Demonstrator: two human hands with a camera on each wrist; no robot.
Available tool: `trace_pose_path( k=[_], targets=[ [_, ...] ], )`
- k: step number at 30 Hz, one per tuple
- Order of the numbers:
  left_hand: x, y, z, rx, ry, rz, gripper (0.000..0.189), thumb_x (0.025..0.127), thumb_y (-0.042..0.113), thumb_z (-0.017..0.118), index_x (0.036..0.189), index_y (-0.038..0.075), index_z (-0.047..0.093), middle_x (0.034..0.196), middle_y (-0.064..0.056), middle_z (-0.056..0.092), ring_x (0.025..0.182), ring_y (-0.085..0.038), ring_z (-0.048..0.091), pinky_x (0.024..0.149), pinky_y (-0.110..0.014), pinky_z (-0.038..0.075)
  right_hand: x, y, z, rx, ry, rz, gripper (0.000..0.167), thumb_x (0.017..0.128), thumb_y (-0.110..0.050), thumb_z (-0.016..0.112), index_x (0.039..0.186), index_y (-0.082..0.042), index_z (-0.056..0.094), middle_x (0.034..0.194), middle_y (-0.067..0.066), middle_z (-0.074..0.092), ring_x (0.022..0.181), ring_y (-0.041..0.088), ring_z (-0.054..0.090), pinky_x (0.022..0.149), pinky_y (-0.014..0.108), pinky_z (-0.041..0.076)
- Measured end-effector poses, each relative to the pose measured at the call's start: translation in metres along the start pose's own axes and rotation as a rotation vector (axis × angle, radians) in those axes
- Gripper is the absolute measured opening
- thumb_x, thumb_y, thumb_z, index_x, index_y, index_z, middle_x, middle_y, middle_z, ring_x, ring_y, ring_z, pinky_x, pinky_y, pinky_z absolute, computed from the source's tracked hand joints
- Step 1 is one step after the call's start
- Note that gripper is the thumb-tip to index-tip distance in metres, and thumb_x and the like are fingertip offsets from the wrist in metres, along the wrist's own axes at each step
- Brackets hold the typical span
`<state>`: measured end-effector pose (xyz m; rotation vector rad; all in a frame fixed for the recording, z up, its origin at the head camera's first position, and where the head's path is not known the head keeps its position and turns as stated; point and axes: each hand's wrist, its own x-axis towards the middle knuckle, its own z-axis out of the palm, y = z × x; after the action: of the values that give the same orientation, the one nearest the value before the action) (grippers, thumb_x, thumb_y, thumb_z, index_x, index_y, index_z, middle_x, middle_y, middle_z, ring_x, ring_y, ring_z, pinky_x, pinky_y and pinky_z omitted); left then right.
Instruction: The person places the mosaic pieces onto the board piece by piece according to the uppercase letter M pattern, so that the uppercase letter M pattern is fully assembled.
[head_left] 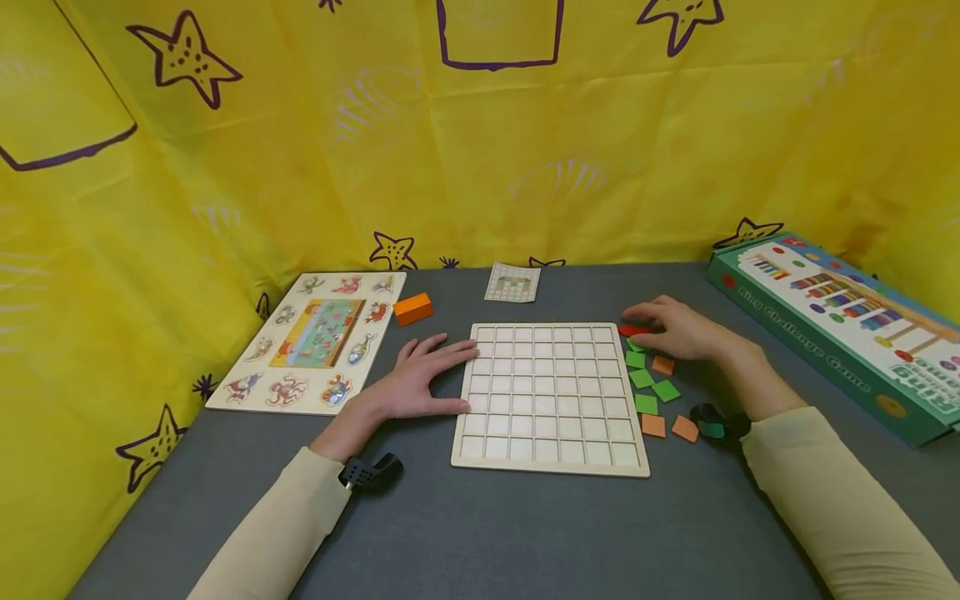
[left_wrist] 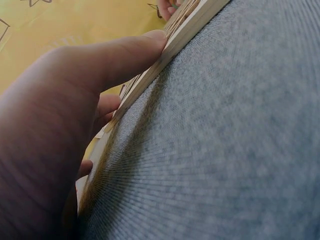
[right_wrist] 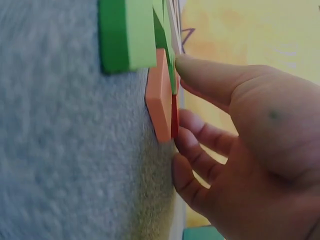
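A pale wooden grid board (head_left: 551, 396) lies on the table, its squares bare. My left hand (head_left: 423, 379) rests at its left side with fingers spread, thumb and fingertips on the rim; in the left wrist view the thumb (left_wrist: 135, 52) presses the board's wooden edge (left_wrist: 187, 35). Beyond the board's right side my right hand (head_left: 686, 333) reaches down over loose square tiles. Its fingertips are at the red tiles (head_left: 632, 331), the thumb beside a green tile (head_left: 637, 343). In the right wrist view, an orange tile (right_wrist: 159, 100) lies in front of the red.
More green tiles (head_left: 666, 391) and orange tiles (head_left: 653, 426) lie along the board's right edge. A small pattern card (head_left: 513, 282) sits behind the board. To the left are an orange block (head_left: 412, 309) and a sea-animal puzzle board (head_left: 247, 350); at the right stands a green game box (head_left: 825, 350).
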<state>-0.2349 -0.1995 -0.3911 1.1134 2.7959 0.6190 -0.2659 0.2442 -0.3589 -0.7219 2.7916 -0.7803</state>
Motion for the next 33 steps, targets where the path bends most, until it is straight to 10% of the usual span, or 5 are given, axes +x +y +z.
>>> trace_pose_path(
  k=[33],
  targets=[
    [-0.002,0.001,-0.003,0.001,-0.025,0.01,0.084,0.089,0.055,0.071,0.158,0.02,0.039,0.163,0.004,0.03,0.15,-0.039,0.015,0.112,-0.066,0.001,0.007,-0.006,0.007,0.013,0.035,0.035,0.012,0.099,-0.009,0.066,0.104,0.002,0.067,0.09,0.006,0.062,0.08,0.023,0.053,0.074,0.041,0.045]
  ],
)
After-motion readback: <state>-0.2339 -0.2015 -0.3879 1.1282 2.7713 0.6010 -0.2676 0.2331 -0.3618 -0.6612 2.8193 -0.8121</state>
